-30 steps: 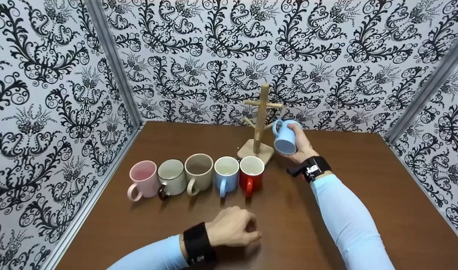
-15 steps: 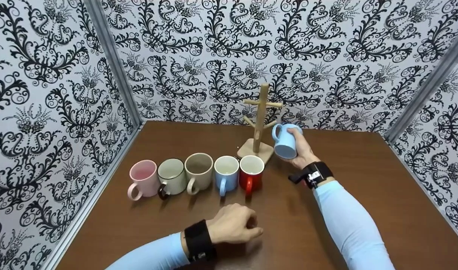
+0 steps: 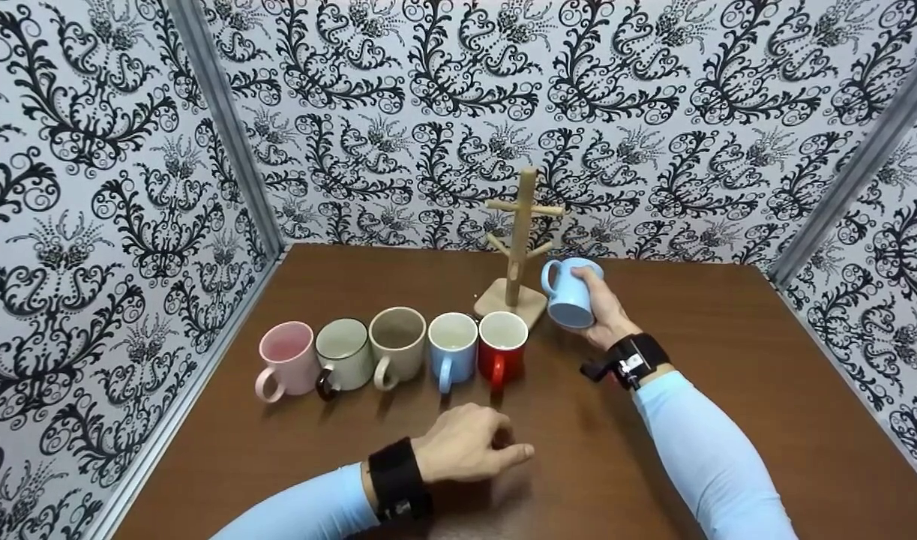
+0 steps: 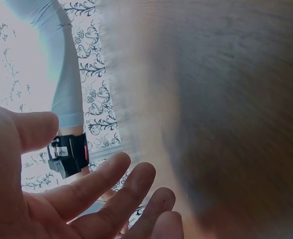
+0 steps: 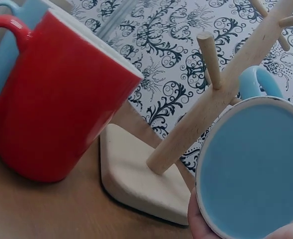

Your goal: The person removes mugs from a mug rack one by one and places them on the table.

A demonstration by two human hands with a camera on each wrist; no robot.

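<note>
My right hand (image 3: 606, 311) grips a light blue mug (image 3: 570, 296) around its body, just right of a wooden mug tree (image 3: 519, 240). The mug is tilted with its base towards me, and its handle points left to the tree. In the right wrist view the base of this light blue mug (image 5: 255, 169) faces the camera, in front of part of the post. My left hand (image 3: 469, 446) is held over the front of the table with loosely bent fingers and nothing in them; the left wrist view shows its fingers (image 4: 106, 184) spread apart. Nearest the tree stands a red mug (image 3: 503, 356).
Left of the red mug, in one row, stand another light blue mug (image 3: 453, 360), a beige mug (image 3: 402, 364), a white mug (image 3: 351, 369) with a dark handle and a pink mug (image 3: 298, 373). Patterned walls enclose the brown table (image 3: 690, 315).
My right hand has lowered the light blue mug beside the mug tree, from near its lower pegs towards its base. My left hand has shifted slightly up and right.
</note>
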